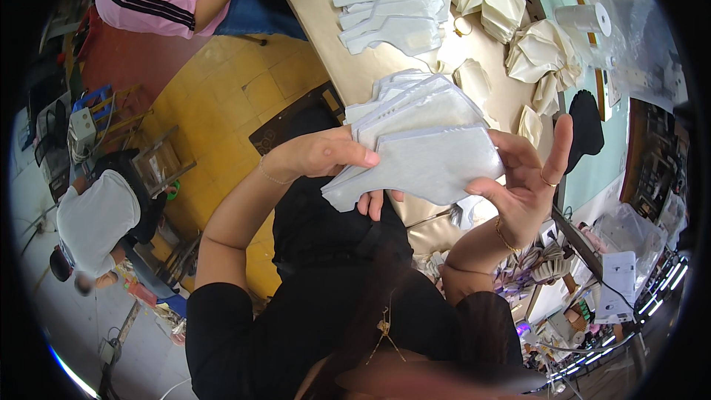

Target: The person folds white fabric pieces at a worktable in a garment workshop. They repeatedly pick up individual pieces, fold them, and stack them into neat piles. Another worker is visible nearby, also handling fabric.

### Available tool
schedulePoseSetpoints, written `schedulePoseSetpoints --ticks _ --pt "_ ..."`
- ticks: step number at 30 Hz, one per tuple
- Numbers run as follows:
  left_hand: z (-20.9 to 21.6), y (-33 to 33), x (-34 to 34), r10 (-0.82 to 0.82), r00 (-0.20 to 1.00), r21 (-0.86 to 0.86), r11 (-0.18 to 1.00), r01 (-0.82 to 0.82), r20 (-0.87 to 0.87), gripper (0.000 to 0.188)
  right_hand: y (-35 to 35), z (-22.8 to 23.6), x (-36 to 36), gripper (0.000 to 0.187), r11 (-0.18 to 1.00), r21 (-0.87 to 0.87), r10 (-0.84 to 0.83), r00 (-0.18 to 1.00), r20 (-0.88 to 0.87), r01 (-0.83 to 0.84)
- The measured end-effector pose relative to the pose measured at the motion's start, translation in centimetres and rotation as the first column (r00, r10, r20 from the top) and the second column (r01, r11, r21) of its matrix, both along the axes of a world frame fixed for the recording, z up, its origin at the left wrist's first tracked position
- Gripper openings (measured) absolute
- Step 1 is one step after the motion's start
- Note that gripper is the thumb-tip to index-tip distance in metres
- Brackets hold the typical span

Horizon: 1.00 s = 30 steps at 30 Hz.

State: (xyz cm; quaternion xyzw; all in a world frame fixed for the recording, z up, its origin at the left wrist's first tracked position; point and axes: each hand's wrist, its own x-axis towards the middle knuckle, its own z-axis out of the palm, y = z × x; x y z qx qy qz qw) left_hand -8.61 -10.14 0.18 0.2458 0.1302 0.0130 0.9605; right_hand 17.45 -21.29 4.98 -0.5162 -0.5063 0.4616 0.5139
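Left hand (pixel 326 154): grip closed on grey fabric pieces (pixel 426 152).
Right hand (pixel 527 178): fingers spread, steadying the stack's right edge.
Worktop (pixel 333 44): more pieces beyond.

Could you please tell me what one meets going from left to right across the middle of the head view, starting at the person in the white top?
Person in a white top → yellow tiled floor → left hand → fanned stack of grey-white fabric pieces → right hand → black shaped piece.
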Motion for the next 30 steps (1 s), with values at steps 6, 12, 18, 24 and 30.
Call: schedulePoseSetpoints --ticks 6,12,18,24,30 --pt "0.0 0.1 0.1 -0.043 0.998 0.026 0.999 0.044 -0.052 0.054 0.7 -0.4 -0.7 0.124 0.997 0.027 -0.079 0.996 0.051 0.078" --pt "-0.3 -0.3 0.3 -0.051 0.998 0.01 0.999 0.052 -0.048 0.047 1.3 -1.1 -0.5 0.119 0.998 0.028 -0.05 0.995 0.088 0.048" --pt "-0.3 -0.4 0.6 -0.07 0.995 0.004 0.998 0.07 -0.077 0.044 2.0 -1.8 -0.2 0.114 0.987 0.11 -0.145 0.94 0.308 0.116" --pt "-2.0 -1.6 0.8 -0.111 0.991 -0.073 0.992 0.105 -0.08 0.04 1.8 -2.9 -0.1 0.104 0.978 -0.182 -0.089 0.993 0.081 0.103" --pt "-7.2 -6.7 2.2 -0.269 0.931 -0.144 0.96 0.239 -0.248 0.045 -1.4 -6.8 1.5 0.046 0.644 -0.733 0.346 0.938 0.023 -0.22"
